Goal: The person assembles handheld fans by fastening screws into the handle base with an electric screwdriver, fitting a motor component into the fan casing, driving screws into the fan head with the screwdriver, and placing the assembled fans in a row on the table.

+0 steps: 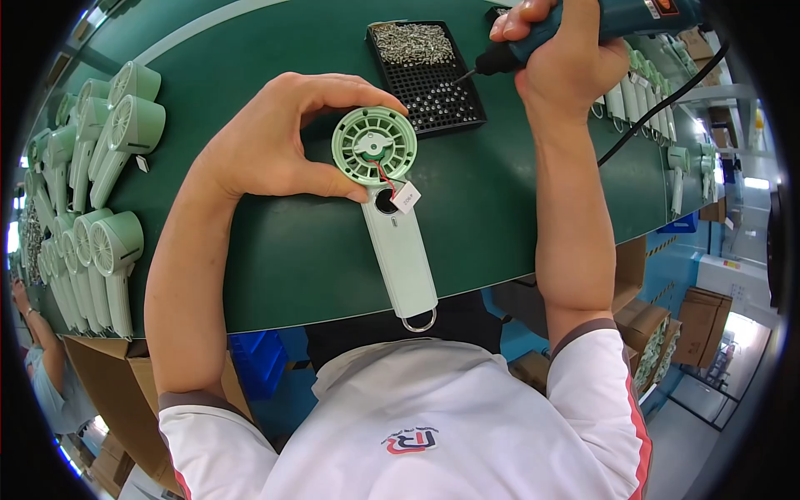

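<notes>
My left hand [287,137] curls round the round head of a pale green handheld fan [402,258], thumb on one side and fingers on the other. The fan's inside faces up, with a ribbed ring, red wires and a small white tag; its handle points toward me and ends in a metal loop. Gripped in my right hand [562,58] is a dark blue electric screwdriver [637,18]. Its bit tip is over a black screw tray [425,79], which has loose silver screws heaped at the far end and others standing in holes. Whether the bit touches a screw I cannot tell.
Many more green fans [117,125] stand in groups on the left of the green table [292,267]. Fan handles [642,104] line the right side. A black cord [667,104] runs from the screwdriver. Cardboard boxes [704,325] and a blue bin [260,362] sit below the table; another person's arm [42,329] shows at far left.
</notes>
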A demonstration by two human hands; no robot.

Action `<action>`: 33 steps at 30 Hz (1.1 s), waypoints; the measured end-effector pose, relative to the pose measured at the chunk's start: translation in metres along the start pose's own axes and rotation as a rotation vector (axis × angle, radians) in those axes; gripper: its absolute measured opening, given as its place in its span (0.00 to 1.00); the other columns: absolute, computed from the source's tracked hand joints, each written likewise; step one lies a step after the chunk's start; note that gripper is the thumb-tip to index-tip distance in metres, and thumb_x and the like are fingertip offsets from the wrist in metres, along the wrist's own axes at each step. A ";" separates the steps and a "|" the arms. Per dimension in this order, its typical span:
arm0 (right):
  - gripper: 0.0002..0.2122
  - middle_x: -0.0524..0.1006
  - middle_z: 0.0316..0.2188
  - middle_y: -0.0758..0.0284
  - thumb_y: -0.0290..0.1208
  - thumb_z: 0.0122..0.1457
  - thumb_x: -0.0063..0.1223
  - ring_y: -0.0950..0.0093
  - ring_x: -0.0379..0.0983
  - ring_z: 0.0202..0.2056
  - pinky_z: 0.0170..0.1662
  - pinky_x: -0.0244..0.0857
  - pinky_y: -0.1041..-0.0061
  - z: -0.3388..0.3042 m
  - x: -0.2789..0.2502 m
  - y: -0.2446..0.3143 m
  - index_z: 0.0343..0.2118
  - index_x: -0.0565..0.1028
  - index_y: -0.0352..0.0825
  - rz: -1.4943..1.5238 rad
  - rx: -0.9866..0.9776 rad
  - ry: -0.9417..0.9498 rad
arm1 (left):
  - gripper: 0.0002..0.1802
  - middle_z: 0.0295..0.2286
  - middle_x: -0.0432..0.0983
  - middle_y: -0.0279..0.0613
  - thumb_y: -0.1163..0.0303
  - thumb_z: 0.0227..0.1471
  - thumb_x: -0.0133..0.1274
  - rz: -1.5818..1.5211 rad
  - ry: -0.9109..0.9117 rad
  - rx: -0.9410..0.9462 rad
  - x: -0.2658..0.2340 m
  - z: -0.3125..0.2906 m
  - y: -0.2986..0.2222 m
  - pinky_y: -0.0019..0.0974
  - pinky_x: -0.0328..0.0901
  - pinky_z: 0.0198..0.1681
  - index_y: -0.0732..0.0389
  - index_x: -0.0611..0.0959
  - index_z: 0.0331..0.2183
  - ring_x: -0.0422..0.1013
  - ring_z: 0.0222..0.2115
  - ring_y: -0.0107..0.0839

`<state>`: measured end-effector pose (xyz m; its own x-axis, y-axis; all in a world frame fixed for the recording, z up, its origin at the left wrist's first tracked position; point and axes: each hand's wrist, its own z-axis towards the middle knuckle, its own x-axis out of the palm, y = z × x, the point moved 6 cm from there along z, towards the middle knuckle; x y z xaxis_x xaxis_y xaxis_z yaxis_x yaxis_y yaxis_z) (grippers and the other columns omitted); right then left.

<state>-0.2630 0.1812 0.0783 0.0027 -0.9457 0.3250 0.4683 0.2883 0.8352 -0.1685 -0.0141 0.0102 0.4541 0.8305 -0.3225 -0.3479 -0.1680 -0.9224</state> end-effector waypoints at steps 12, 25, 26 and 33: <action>0.13 0.73 0.15 0.67 0.32 0.66 0.58 0.77 0.70 0.13 0.18 0.66 0.76 -0.006 0.009 -0.001 0.28 0.76 0.27 -0.087 -0.101 0.141 | 0.39 0.46 0.78 0.43 0.72 0.31 0.76 0.058 0.016 0.006 0.000 -0.001 -0.003 0.35 0.66 0.57 0.68 0.83 0.50 0.75 0.48 0.31; 0.14 0.70 0.16 0.69 0.37 0.67 0.57 0.76 0.67 0.13 0.17 0.66 0.73 -0.004 0.014 0.017 0.35 0.74 0.28 -0.011 -0.041 0.032 | 0.37 0.42 0.79 0.41 0.72 0.32 0.75 -0.007 0.011 0.021 0.000 -0.001 -0.003 0.34 0.69 0.54 0.66 0.83 0.49 0.77 0.44 0.32; 0.14 0.70 0.16 0.69 0.37 0.67 0.56 0.76 0.66 0.12 0.17 0.65 0.73 -0.006 0.015 0.023 0.35 0.74 0.29 0.011 -0.049 0.006 | 0.37 0.41 0.79 0.40 0.74 0.33 0.74 0.003 0.016 0.041 0.000 -0.001 -0.004 0.34 0.69 0.54 0.66 0.83 0.50 0.77 0.44 0.32; 0.16 0.67 0.15 0.70 0.43 0.70 0.49 0.75 0.64 0.11 0.16 0.63 0.71 -0.040 0.054 0.066 0.36 0.75 0.32 0.043 0.047 -0.029 | 0.36 0.40 0.80 0.41 0.74 0.33 0.74 -0.043 -0.018 0.056 -0.001 -0.002 -0.002 0.35 0.70 0.52 0.66 0.84 0.49 0.78 0.42 0.33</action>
<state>-0.1964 0.1435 0.1335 -0.0035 -0.9277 0.3733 0.4262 0.3363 0.8398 -0.1663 -0.0154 0.0117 0.4553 0.8457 -0.2782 -0.3739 -0.1019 -0.9219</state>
